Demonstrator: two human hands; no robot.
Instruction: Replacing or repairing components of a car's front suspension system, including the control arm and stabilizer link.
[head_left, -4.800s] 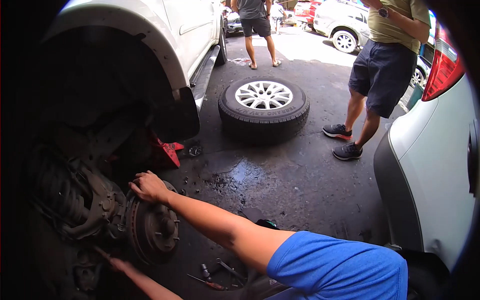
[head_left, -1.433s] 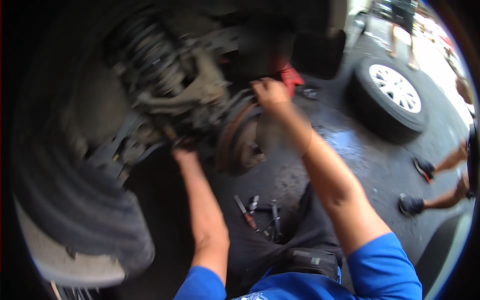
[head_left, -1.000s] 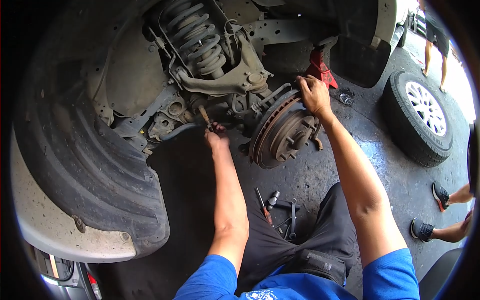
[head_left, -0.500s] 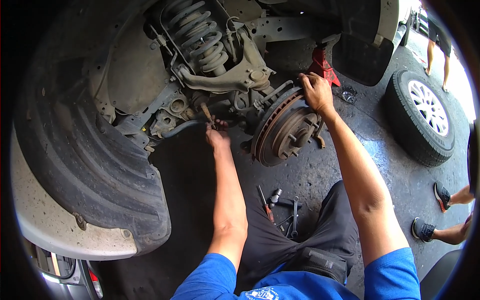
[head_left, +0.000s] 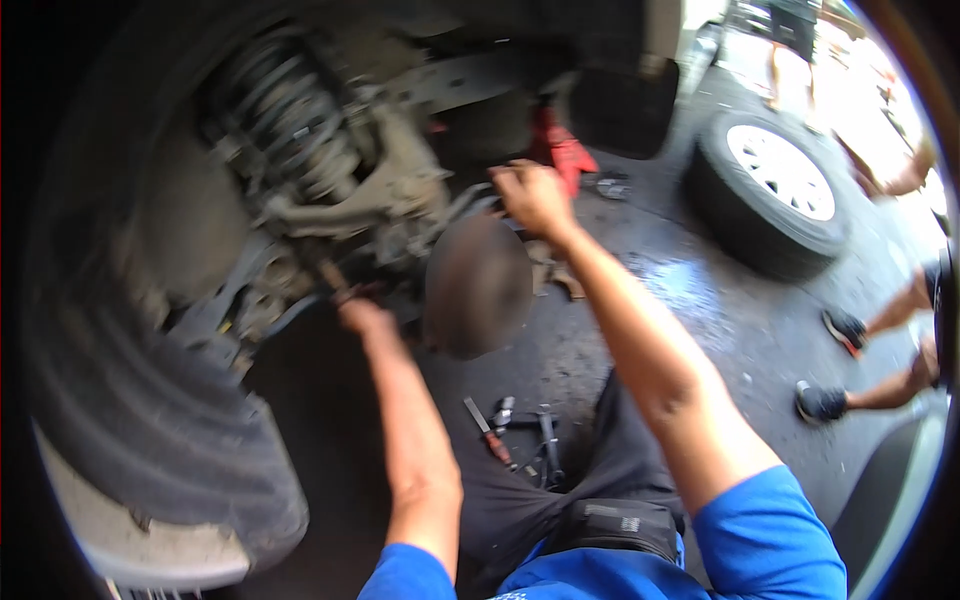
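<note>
My left hand (head_left: 366, 313) is curled around the lower end of a rusty brown rod (head_left: 333, 277) under the suspension; blur softens the fingers. To its right is the round brake disc (head_left: 480, 290), smeared by motion. My right hand (head_left: 537, 200) grips the disc's upper edge, fingers bent over it; their exact contact is blurred. Above and to the left are the suspension arm (head_left: 340, 215) and the coil spring (head_left: 290, 115).
A red jack stand (head_left: 558, 150) stands beyond my right hand. A removed wheel (head_left: 770, 195) lies at the right. A red-handled screwdriver (head_left: 490, 437), a hammer (head_left: 504, 411) and a wrench (head_left: 549, 440) lie between my legs. Another person's shoes (head_left: 822, 400) are at the right.
The whole view has shifted, so the car parts and hands appear farther left. The disc now looks turned and blurred, with my right hand still at its upper edge. My left hand stays by the rod.
</note>
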